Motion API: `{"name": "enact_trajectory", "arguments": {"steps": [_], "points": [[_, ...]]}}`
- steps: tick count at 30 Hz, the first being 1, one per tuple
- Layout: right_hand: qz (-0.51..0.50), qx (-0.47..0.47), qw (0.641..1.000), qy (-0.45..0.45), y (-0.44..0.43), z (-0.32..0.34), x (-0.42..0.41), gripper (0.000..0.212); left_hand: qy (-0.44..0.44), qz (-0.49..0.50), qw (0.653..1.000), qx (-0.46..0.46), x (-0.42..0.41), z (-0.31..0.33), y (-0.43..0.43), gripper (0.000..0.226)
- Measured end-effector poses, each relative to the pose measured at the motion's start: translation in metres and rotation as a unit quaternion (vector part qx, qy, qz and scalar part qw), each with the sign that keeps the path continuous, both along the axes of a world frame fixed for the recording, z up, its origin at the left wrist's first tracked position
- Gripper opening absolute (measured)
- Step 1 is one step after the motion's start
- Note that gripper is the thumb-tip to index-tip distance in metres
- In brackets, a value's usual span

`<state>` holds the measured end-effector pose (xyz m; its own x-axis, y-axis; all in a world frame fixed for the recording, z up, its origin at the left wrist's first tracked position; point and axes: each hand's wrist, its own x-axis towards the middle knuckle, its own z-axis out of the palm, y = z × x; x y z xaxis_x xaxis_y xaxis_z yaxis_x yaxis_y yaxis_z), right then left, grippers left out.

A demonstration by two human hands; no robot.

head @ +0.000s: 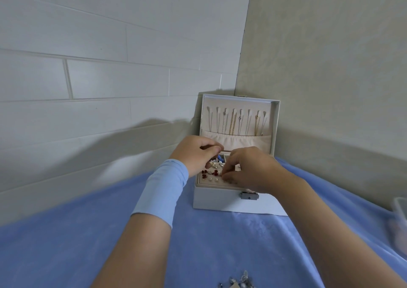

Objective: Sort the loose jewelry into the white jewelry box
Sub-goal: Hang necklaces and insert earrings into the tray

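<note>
The white jewelry box (220, 199) stands open in the wall corner on a blue cloth. Several chains (235, 121) hang inside its raised lid. Red, pearl and gold earrings (212, 173) sit in the beige tray. My left hand (195, 153) hovers over the tray's left side with fingers curled; what it holds, if anything, is hidden. My right hand (251, 169) reaches into the tray, fingertips pinched together at the front earring rows on something too small to make out. Loose silver jewelry (240, 281) lies at the bottom edge of the view.
The blue cloth (77, 243) covers the surface. A clear plastic container (399, 219) sits at the right edge. White tiled wall on the left and a beige wall on the right meet behind the box. A metal clasp (249, 196) is on the box front.
</note>
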<state>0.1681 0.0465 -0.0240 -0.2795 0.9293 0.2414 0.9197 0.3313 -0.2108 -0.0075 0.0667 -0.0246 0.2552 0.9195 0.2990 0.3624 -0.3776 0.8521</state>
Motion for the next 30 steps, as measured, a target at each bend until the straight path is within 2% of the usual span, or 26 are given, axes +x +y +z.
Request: {"name": "enact_trajectory", "arguments": {"steps": [5,8,12,16,21,25,28,30], "points": [[0.008,-0.022,0.999,0.025,0.000,0.002,0.000,0.007,-0.029,0.020,0.999,-0.003,0.003,0.001,0.000,0.009],[-0.008,0.006,0.993,0.117,0.001,0.008,0.007,0.007,-0.061,0.023,0.998,-0.004,0.005,0.000,-0.003,0.009],[0.026,0.032,0.959,0.282,-0.006,0.022,0.020,0.016,-0.122,0.016,0.992,-0.024,0.015,0.001,-0.006,0.009],[0.039,0.014,0.945,0.325,-0.012,0.026,0.023,0.019,-0.140,0.021,0.989,-0.053,0.029,0.004,-0.011,0.010],[0.029,0.008,0.931,0.365,-0.015,0.029,0.035,0.007,-0.105,0.014,0.993,-0.051,0.041,0.004,-0.020,0.020],[0.008,0.017,0.931,0.364,-0.012,0.027,0.046,0.005,-0.095,-0.014,0.994,-0.056,0.048,0.002,-0.022,0.020],[-0.006,0.034,0.932,0.362,-0.008,0.025,0.054,0.004,-0.034,-0.030,0.999,-0.024,0.051,-0.001,-0.019,0.021],[-0.026,0.035,0.943,0.329,-0.003,0.022,0.057,0.007,0.031,-0.018,0.999,0.009,0.050,-0.005,-0.013,0.024]]}}
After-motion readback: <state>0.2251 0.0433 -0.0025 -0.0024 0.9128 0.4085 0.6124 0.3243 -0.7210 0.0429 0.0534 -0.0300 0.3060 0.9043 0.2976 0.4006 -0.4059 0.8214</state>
